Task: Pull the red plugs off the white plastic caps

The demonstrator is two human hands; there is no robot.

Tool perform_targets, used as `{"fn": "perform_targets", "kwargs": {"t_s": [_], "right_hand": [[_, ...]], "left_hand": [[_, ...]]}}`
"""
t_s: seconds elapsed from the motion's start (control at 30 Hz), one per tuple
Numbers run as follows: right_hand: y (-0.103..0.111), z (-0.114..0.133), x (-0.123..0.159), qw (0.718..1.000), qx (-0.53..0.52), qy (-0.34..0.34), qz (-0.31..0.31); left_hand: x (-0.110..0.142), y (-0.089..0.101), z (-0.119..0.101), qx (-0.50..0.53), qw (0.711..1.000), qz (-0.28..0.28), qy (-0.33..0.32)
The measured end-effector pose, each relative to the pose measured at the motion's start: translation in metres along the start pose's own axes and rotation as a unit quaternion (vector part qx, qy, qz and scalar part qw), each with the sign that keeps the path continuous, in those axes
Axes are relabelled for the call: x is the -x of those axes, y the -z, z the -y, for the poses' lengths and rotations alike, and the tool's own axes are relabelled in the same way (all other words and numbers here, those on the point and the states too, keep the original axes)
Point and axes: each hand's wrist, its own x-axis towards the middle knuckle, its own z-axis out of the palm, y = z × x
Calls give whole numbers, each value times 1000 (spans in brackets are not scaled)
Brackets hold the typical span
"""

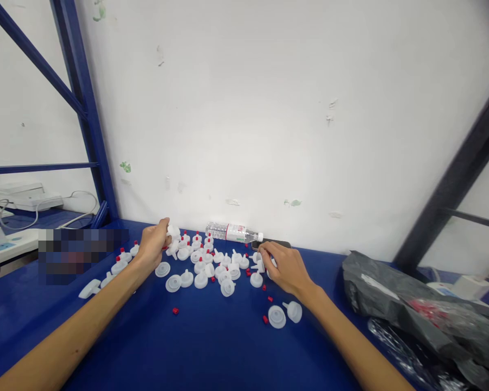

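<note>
My left hand [154,243], raised at the far left of the pile, pinches a white nozzle cap [173,232]; a bit of red shows just under the fingers. My right hand [285,266] reaches over the right side of the pile, its fingers curled down beside white nozzle caps and partly hiding them. What its fingertips grip, if anything, is hidden. Between the hands lie many white nozzle caps [201,280], some with red tips fitted on their spouts and others bare. Loose red tips [175,311] are scattered among them and nearer to me.
A clear plastic bottle [235,232] lies on its side against the wall, with a dark phone-like object [283,243] beside it. Grey plastic bags [424,320] cover the right side of the blue table [212,353]. Blue frame posts [92,125] rise at the left.
</note>
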Motion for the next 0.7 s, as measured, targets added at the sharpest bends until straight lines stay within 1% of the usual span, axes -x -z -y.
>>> {"fn": "perform_targets", "kwargs": {"t_s": [0.03, 0.1, 0.17, 0.23, 0.33, 0.4, 0.43, 0.53, 0.6, 0.7], "right_hand": [[1, 2, -1, 1000, -11, -5, -6], [5, 7, -3, 999, -38, -22, -16], [10, 14, -5, 996, -65, -54, -21], [15, 19, -8, 991, -92, -93, -22], [19, 20, -12, 978, -155, -136, -20], [18, 17, -14, 967, -200, -155, -19], [16, 14, -15, 963, -215, -163, -24], [12, 5, -18, 957, -228, -174, -50], [11, -1, -19, 955, -236, -172, -47], [15, -8, -20, 951, -257, -169, -29]], "left_hand": [[3, -7, -5, 8, 1000, 11, 3], [11, -28, -13, 18, 999, 39, 8], [22, -57, -18, 22, 997, 73, 9], [36, -92, -20, 21, 994, 108, 4], [58, -141, -22, 11, 987, 158, -5], [70, -168, -21, 2, 982, 188, -9], [74, -178, -20, -3, 980, 200, -11], [82, -197, -16, -14, 974, 226, -8], [83, -202, -11, -20, 972, 236, -2], [79, -202, -6, -23, 971, 240, 5]]}}
